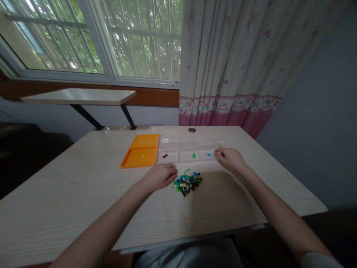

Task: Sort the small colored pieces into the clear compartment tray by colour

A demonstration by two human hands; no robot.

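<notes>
Over pale surface (pixel 83 197), holds left hand (pixel 162 175) beside brick pile (pixel 187 183), right hand (pixel 231 158) at clear tray (pixel 184 156); cannot tell if pinching anything.

From where I am standing in the room, I can read no text, label, brand, number or sign on anything.
</notes>
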